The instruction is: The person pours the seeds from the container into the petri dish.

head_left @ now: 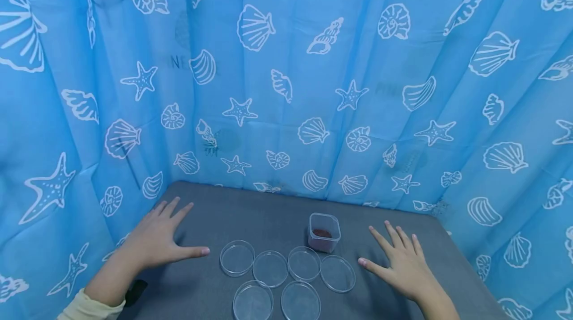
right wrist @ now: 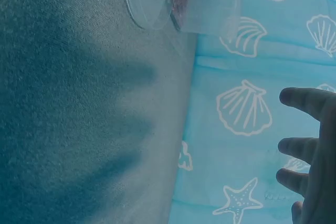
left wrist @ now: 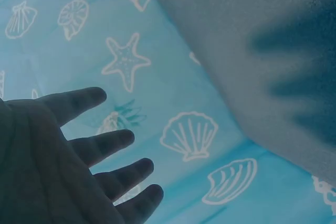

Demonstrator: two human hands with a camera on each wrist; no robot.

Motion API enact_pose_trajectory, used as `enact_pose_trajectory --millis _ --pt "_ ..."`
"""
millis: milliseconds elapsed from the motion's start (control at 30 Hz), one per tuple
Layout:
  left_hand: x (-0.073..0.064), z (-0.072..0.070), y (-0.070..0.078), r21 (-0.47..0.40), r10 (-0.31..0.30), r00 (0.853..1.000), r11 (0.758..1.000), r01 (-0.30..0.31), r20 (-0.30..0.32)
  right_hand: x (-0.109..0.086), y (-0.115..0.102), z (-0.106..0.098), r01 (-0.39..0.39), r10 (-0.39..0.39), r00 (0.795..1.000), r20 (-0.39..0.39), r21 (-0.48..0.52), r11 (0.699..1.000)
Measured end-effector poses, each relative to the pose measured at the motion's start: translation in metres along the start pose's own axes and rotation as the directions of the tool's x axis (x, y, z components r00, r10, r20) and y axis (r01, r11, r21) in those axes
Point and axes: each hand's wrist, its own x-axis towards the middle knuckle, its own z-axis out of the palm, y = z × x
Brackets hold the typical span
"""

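Both hands hover over a grey table with fingers spread, holding nothing. My left hand (head_left: 158, 238) is at the left, its thumb pointing toward the nearest clear petri dish (head_left: 237, 258). On the right, my right hand (head_left: 400, 263) has its thumb close to another petri dish (head_left: 337, 273). Several more round clear dishes lie between the hands, among them a front dish (head_left: 301, 301). Behind them stands a square clear plastic tub (head_left: 324, 233) with dark reddish-brown material (head_left: 321, 233) in its bottom. The right wrist view shows part of the tub (right wrist: 210, 3) and a dish edge.
A blue curtain (head_left: 286, 111) with white seashell and starfish prints hangs around the back and sides of the grey table (head_left: 215, 210). A small black object (head_left: 136, 292) is partly hidden by the left forearm. Shadows of the hands fall on the tabletop.
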Motion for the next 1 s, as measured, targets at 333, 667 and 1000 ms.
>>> enact_pose_trajectory --millis 333,667,1000 --pt "-0.006 0.004 0.010 -0.038 0.022 1.000 0.999 -0.023 -0.016 -0.001 -0.006 0.004 0.019 -0.019 1.000 -0.024 0.019 1.000" --pt "-0.015 0.014 0.026 -0.106 0.042 0.999 0.993 -0.043 -0.009 -0.001 -0.016 0.006 0.046 -0.044 0.999 -0.028 0.073 0.996" --pt "-0.024 0.027 0.038 -0.190 0.069 0.996 0.980 -0.059 0.049 0.008 -0.019 0.014 0.055 -0.050 0.998 -0.035 0.148 0.987"
